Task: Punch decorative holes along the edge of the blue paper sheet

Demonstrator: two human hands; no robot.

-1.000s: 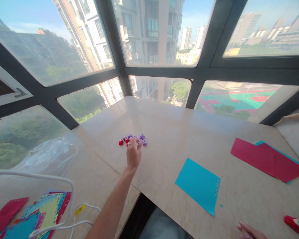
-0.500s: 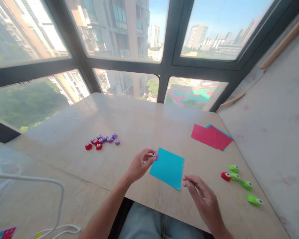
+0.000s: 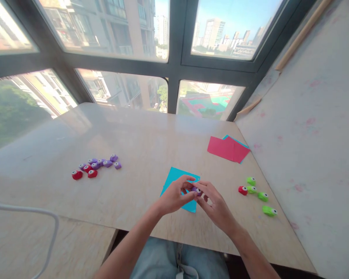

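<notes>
Purple craft punch (image 3: 196, 190) sits pinched in the fingers (image 3: 188, 197) of our left hand (image 3: 174, 197) and right hand (image 3: 216, 203) over blue paper (image 3: 171, 177); we're seemingly orienting it, which calls for steady alignment next.

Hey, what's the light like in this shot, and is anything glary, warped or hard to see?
Head view: daylight enters through hazy windows, leaving pale glare on the far tabletop; head view: the window frame slants toward the upper corners, probably wide-lens distortion; head view: the purple piece, partly covered by the left hand and right hand, lacks fine detail.
</notes>
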